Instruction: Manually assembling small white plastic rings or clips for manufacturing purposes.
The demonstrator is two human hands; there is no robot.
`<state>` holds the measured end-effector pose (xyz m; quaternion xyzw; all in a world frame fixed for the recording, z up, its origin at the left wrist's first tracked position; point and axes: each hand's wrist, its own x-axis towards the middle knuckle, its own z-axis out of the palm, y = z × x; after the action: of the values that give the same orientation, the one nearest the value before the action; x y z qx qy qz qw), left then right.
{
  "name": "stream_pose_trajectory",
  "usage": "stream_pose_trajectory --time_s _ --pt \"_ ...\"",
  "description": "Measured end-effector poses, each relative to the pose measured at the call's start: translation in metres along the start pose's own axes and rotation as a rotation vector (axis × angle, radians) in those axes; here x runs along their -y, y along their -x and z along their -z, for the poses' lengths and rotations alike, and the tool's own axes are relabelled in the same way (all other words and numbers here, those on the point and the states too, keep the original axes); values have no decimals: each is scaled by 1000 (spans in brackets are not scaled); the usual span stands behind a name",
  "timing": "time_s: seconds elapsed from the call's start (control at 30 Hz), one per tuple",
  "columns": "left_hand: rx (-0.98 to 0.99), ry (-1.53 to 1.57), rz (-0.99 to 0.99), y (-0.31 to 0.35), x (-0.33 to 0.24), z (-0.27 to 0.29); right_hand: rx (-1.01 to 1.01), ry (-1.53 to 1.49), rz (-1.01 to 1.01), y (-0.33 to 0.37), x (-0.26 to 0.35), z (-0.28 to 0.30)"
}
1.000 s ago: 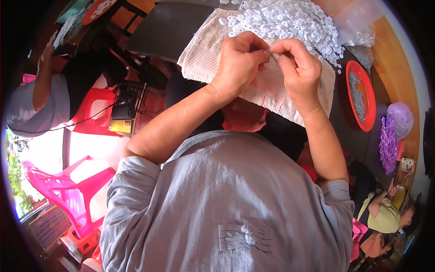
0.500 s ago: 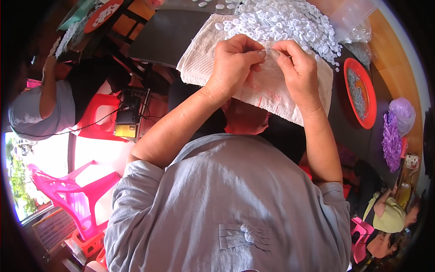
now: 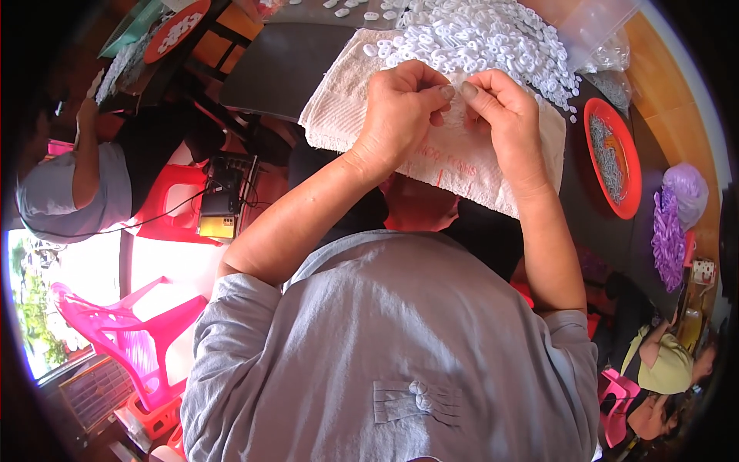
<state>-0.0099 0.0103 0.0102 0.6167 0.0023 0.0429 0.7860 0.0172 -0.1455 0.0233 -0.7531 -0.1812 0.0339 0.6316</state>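
Note:
My left hand [image 3: 400, 108] and my right hand [image 3: 504, 115] are raised over a cream towel [image 3: 339, 115] at the table's near edge. Thumb and fingers of each are pinched together, the fingertips facing each other with a narrow gap between. Whatever they grip is too small or too hidden to make out. Just beyond my fingers lies a big heap of small white oval plastic pieces [image 3: 477, 35], spilling onto the towel's far side.
At right stands a red plate [image 3: 633, 165] of small metal pieces, with a purple bundle [image 3: 668, 239] beyond. Clear plastic bags [image 3: 608, 58] lie at the far right. A seated person [image 3: 73, 181] is at left, near a pink stool [image 3: 158, 331]; another person [image 3: 662, 362] is lower right.
My fingertips have drawn slightly apart, and the right hand's fingers have curled in more. The towel and the heap stay in place.

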Motion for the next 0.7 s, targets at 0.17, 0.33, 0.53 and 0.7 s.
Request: stream_pose_trajectory --time_s 0.17,0.33,0.53,0.7 --pt "-49 38 1 1 2 -9 13 -56 -87 0 5 3" --pt "-52 34 9 1 5 -11 4 -32 -61 -1 2 3" --pt "-84 127 27 3 7 -17 -5 -94 -33 -1 -4 -1" --pt "-110 227 -13 3 10 -17 15 -160 1 -1 -6 -5"
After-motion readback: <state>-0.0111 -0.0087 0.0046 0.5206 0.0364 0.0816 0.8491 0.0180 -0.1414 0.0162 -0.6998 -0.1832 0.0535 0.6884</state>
